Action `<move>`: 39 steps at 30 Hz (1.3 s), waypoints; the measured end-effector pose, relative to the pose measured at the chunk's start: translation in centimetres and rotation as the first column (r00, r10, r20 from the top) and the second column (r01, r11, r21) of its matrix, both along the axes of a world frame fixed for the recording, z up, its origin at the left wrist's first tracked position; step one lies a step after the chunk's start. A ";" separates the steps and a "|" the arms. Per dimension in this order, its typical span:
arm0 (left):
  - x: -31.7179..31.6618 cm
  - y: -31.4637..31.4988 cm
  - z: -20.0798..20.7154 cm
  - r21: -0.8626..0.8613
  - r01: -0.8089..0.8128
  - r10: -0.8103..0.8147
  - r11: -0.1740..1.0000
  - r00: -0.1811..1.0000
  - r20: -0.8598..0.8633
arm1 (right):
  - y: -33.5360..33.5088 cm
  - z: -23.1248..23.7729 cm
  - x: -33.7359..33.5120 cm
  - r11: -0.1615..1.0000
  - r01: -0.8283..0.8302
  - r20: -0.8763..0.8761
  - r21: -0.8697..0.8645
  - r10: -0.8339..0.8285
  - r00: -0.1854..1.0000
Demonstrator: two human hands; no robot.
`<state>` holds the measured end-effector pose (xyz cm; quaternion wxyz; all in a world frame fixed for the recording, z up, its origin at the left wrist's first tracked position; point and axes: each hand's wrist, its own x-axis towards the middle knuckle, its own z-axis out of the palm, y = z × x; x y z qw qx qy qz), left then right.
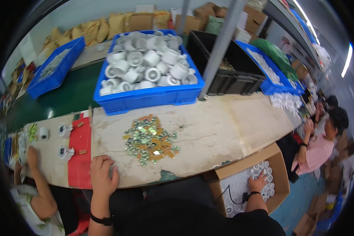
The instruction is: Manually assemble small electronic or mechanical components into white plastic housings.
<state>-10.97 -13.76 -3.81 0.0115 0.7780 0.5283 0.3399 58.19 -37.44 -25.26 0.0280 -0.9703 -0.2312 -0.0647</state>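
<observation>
The right hand (pixel 258 183), as I see from my remote place, is inside the cardboard box (pixel 280 169), at the white round parts (pixel 269 177); I cannot tell whether it grips one. The left hand (pixel 102 175) rests relaxed, thumb apart from fingers, on the table (pixel 212 133) beside the red sheet (pixel 79 168).

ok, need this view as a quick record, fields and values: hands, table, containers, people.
left hand: at the near table edge by the red strip, nothing visible in it
right hand: among white round parts in the open cardboard box; whether it grasps one, cannot tell
table: loose pile of small green and yellow pieces
blue bin: heaped with white cup-shaped parts
black crate: right of the blue bin
people: one at left; one in a pink shirt at right
</observation>
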 end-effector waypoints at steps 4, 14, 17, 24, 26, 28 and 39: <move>-0.3 0.1 0.3 0.009 -0.002 0.002 1.000 1.000 0.025 | 0.3 0.7 -0.9 0.999 -0.004 0.017 -0.046 0.005 1.000; -1.0 -0.7 -0.3 -0.003 0.011 -0.011 1.000 0.998 0.065 | -1.1 7.5 1.2 0.986 0.021 0.033 0.165 -0.026 0.999; -0.6 0.1 -0.3 -0.036 0.080 -0.077 0.996 0.995 0.069 | -2.8 7.8 1.3 0.998 0.052 0.051 0.045 -0.054 0.997; -3.3 -0.7 -1.7 0.022 0.080 -0.081 0.997 0.994 0.072 | 3.5 8.4 0.9 0.970 -0.041 -0.368 -0.240 -0.052 0.928; -2.7 -0.1 -2.1 -0.030 0.100 -0.097 0.995 0.991 0.092 | 1.7 6.5 2.4 0.986 -0.015 -0.345 -0.164 -0.043 0.937; -1.8 0.2 -2.5 -0.048 0.127 -0.122 0.991 0.988 0.099 | 0.6 6.2 2.5 0.984 -0.014 -0.383 -0.177 -0.056 0.922; -1.0 0.4 -2.0 0.020 0.082 -0.083 0.996 0.994 0.071 | 0.6 0.0 12.7 0.988 -0.112 -0.541 0.109 0.153 0.827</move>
